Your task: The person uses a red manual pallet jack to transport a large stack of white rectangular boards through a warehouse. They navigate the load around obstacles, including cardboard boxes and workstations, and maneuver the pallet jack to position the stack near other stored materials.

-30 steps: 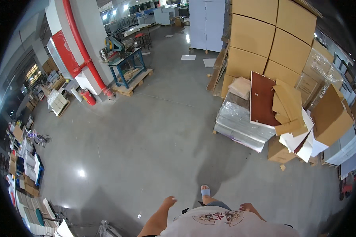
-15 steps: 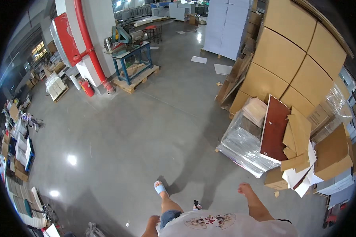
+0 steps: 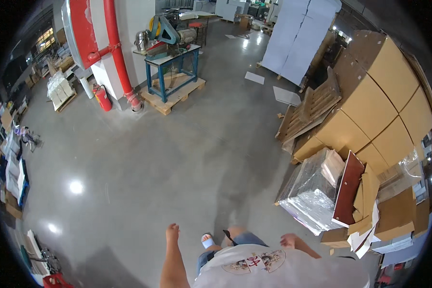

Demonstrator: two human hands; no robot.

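My left hand (image 3: 173,232) is raised ahead of my body over the grey floor (image 3: 153,168), its fingers curled in and nothing in them. On the other side, my right hand (image 3: 289,241) hangs beside my white printed shirt (image 3: 264,271). Its fingers look loose and slightly apart, a little blurred, and no object shows in it. Neither hand touches anything. Closest to the right hand is a low stack wrapped in clear film (image 3: 309,201), with a dark red board (image 3: 348,189) leaning at its side. One foot in a light sandal (image 3: 208,241) shows below.
Tall brown cartons (image 3: 369,105) and leaning wooden pallets (image 3: 312,108) line the right. Flat sheets (image 3: 286,95) lie on the floor near a wrapped white stack (image 3: 297,43). Ahead left stand a blue machine bench (image 3: 173,72), a red pipe (image 3: 115,53) and a fire extinguisher (image 3: 102,98).
My left hand has swung forward and up into fuller view; the right has drawn back toward my body. The legs have changed stride, and the bench and pipe look nearer.
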